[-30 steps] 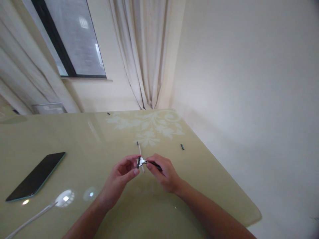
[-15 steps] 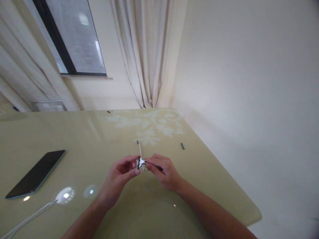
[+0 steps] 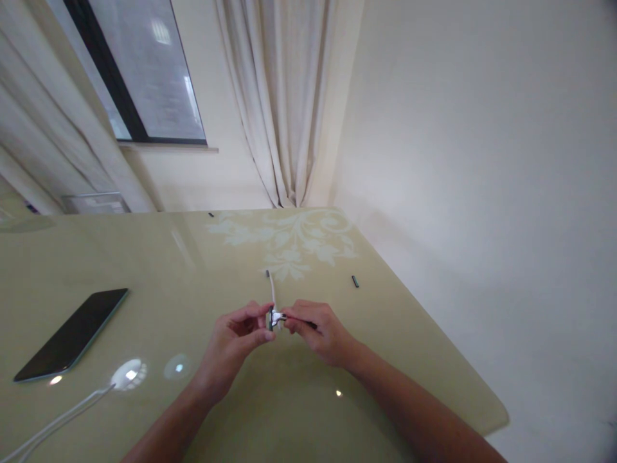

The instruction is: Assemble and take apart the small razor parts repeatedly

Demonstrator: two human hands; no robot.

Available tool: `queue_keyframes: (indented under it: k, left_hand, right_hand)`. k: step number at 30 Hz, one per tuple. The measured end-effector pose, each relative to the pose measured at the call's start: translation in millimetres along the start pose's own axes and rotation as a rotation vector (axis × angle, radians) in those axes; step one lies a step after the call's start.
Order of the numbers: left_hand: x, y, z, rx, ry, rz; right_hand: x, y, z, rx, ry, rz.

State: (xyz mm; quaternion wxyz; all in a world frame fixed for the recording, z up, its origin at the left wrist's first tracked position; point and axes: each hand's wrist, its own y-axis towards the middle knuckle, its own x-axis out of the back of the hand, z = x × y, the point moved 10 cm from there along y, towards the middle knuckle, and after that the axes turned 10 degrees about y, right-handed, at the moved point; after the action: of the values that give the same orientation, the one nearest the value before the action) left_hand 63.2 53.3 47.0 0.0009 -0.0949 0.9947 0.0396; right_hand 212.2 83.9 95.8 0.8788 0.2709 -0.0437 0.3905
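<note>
Tabletop (image 3: 231, 254) is kinda yellowish-green with a pale leafy scroll pattern, razor (image 3: 277, 317) is silver and black, thin stick (image 3: 272, 289) white with a dark tip, tablet (image 3: 72, 334) black with teal edging, cable (image 3: 99, 391) plain white.

Razor (image 3: 277, 317): bright, metallic-looking neck. Worktop (image 3: 144, 257): smooth, highly glossy, glass-like, mirroring lights. Touchscreen device (image 3: 72, 334): glossy dark face. Cable (image 3: 107, 388): smooth, plastic-looking sheath. Curtain (image 3: 274, 96): matt, folded cloth. Wall (image 3: 457, 161): smooth, matt. Window pane (image 3: 149, 64): reflective glass.
</note>
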Motion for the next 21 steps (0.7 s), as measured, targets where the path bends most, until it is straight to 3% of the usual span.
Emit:
queue_keyframes:
  k: [10, 21]
  left_hand:
    - [-4.8, -3.2, -0.4, 0.015, 0.041, 0.034]
    - [0.0, -0.8, -8.1, -0.042, 0.149, -0.053]
  right_hand:
    - [6.9, -0.1, -1.7, -0.034, -0.006, -0.120]
    - [12.6, 1.3, -3.2, -0.054, -0.067, -0.165]
